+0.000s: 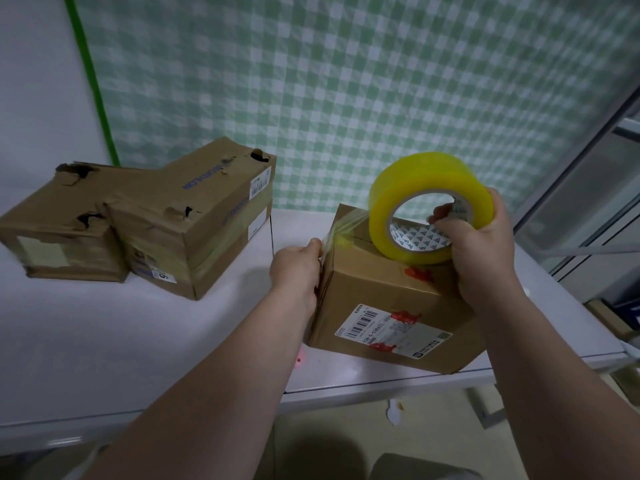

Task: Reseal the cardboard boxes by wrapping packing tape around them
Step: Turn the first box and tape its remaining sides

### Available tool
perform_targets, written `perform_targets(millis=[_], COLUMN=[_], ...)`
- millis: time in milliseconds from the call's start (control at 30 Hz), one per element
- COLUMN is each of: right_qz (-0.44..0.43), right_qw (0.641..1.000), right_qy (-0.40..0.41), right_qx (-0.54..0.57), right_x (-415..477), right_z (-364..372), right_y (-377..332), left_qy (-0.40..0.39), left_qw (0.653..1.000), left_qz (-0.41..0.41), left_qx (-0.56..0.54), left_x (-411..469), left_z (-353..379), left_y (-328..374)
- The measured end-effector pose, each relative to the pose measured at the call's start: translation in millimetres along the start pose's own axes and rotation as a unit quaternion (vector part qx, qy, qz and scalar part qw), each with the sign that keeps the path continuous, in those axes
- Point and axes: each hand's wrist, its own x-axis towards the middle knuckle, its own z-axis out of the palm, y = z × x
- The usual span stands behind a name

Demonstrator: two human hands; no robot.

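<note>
A small cardboard box (377, 299) with a barcode label and red marks sits near the table's front edge at centre right. My right hand (478, 251) grips a big yellow roll of packing tape (429, 206), fingers through its core, and holds it on edge on the box's top. A clear strip of tape (341, 228) runs from the roll to the box's upper left edge. There my left hand (298, 268) presses the strip's end against the box's left side. Two torn, taped cardboard boxes (156, 220) lie together at the left.
The white table (104, 334) carries all the boxes; its front edge runs below my forearms. A green-checked cloth (346, 81) hangs behind. A metal frame (588, 168) and shelving stand at the right, with the floor below.
</note>
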Motion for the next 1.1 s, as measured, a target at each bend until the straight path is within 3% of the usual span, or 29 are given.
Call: perform_targets(millis=[367,533,633,700,800,900,1000,1100], right_qz=[0.015,0.019,0.02,0.02,0.024,0.027,0.033,0.033], right_qw=[1.0,1.0,1.0,1.0,0.999,0.999,0.999,0.999], right_qy=[0.011,0.013,0.019,0.021,0.023,0.024,0.032,0.03], right_qx=[0.013,0.012,0.007,0.004,-0.005,-0.017,-0.018,-0.026], right_x=[-1.2,-1.4,-2.3,-3.2,-3.2,-2.7,-2.7,-3.3], right_z=[2.1,2.7,3.0,3.8,4.9,5.3,4.7,6.0], right_y=[-1.5,-1.3,-1.2,-2.3,-4.2,-4.0,-3.1,-4.3], left_qy=[-0.029,-0.065,-0.085,-0.084,-0.073,-0.19,-0.274,-0.241], left_qw=[0.978,0.963,0.952,0.955,0.979,0.972,0.954,0.947], left_qz=[0.088,0.074,0.016,0.009,0.113,0.127,0.088,0.128], left_qx=[0.189,0.249,0.292,0.283,0.151,0.048,0.088,0.171], left_x=[9.6,11.0,13.3,16.7,12.7,-13.9,-28.2,-26.1], left_z=[-1.8,-3.7,-10.7,-16.6,-17.4,-7.6,-1.3,-2.3], left_y=[2.2,5.6,-0.1,0.7,15.9,29.8,26.7,21.9])
